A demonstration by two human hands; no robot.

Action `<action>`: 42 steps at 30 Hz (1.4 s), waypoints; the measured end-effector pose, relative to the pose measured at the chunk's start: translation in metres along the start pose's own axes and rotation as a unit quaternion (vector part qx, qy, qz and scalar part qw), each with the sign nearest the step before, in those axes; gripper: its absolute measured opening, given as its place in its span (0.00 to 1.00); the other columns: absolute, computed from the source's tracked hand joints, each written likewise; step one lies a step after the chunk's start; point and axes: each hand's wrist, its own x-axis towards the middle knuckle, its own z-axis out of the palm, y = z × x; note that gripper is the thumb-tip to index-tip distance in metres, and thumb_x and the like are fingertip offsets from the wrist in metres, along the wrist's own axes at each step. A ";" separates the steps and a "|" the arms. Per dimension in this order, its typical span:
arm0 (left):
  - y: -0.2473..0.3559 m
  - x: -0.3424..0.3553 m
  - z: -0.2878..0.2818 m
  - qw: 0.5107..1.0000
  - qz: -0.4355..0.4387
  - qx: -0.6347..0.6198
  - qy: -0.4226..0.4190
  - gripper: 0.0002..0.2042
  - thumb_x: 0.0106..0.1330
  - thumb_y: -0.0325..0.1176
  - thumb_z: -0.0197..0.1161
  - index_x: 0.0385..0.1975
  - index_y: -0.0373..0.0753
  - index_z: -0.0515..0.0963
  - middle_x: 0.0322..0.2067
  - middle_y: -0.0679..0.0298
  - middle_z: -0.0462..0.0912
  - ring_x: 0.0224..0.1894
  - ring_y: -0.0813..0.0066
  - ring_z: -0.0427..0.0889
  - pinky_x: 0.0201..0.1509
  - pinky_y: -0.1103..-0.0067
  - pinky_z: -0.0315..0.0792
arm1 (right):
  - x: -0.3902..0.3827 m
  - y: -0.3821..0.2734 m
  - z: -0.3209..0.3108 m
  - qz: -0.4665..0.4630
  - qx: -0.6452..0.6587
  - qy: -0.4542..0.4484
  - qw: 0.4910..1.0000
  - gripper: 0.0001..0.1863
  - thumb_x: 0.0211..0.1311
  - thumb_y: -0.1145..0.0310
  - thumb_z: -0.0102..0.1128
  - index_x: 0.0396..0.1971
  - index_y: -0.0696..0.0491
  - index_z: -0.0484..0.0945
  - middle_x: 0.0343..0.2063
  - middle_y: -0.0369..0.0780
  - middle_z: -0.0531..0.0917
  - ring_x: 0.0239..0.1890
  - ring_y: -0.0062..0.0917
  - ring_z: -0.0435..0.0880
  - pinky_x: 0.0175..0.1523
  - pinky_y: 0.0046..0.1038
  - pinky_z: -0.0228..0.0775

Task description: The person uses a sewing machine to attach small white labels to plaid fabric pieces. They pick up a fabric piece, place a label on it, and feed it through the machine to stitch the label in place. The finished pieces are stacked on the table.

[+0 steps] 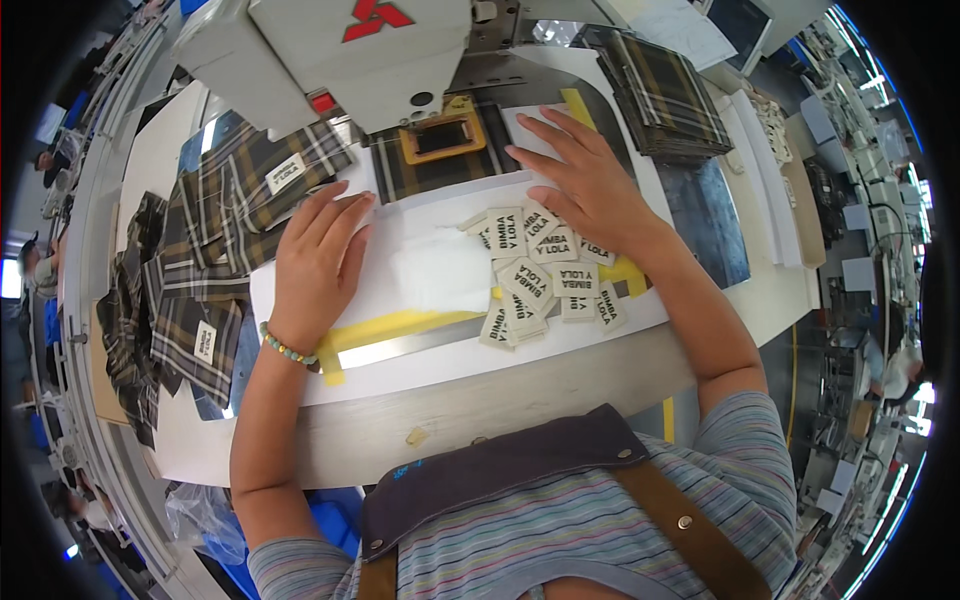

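Note:
Beneath the sewing machine head (pixel 350 60), an orange clamp frame (pixel 445 157) sits on a dark plaid fabric piece (pixel 398 182). My left hand (pixel 322 250) lies on the white sheet (pixel 425 265), left of the frame, its fingers stretched out and holding nothing. To the frame's right, my right hand (pixel 590 185) has its fingers spread over the plaid piece's side and the white sheet's edge. It appears to hold nothing. Just below this hand is a loose pile of cream labels (pixel 550 246) with dark lettering; the palm hides part of the pile.
Plaid pieces (pixel 215 225), some with labels, overlap at the left. A plaid stack (pixel 665 95) stands at the back right. Yellow tape (pixel 400 326) edges the work area. A blue bin (pixel 335 525) and plastic bag (pixel 205 520) are below the table's front edge.

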 end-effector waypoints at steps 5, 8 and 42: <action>0.003 0.003 0.005 0.998 0.006 -0.032 -0.055 0.32 0.67 0.17 0.63 0.73 0.40 0.71 0.64 0.56 0.83 0.71 0.49 0.75 0.72 0.60 0.73 | -0.004 0.000 0.002 0.010 0.003 -0.028 1.000 0.24 0.80 0.51 0.59 0.66 0.48 0.83 0.78 0.40 0.68 0.84 0.39 0.55 0.84 0.48 0.49; 0.000 0.000 0.008 0.996 0.001 -0.021 -0.081 0.33 0.66 0.16 0.63 0.74 0.40 0.71 0.67 0.59 0.82 0.73 0.49 0.74 0.73 0.59 0.72 | -0.003 0.003 0.001 -0.007 0.031 -0.018 0.999 0.24 0.80 0.51 0.58 0.65 0.48 0.85 0.77 0.40 0.70 0.84 0.39 0.56 0.84 0.47 0.50; 0.000 0.005 0.001 0.990 -0.018 -0.112 -0.084 0.25 0.67 0.15 0.61 0.65 0.36 0.78 0.59 0.54 0.86 0.68 0.47 0.79 0.71 0.62 0.74 | 0.000 0.010 0.005 -0.013 0.111 0.031 0.993 0.18 0.77 0.57 0.63 0.52 0.54 0.91 0.69 0.43 0.80 0.79 0.43 0.65 0.79 0.45 0.61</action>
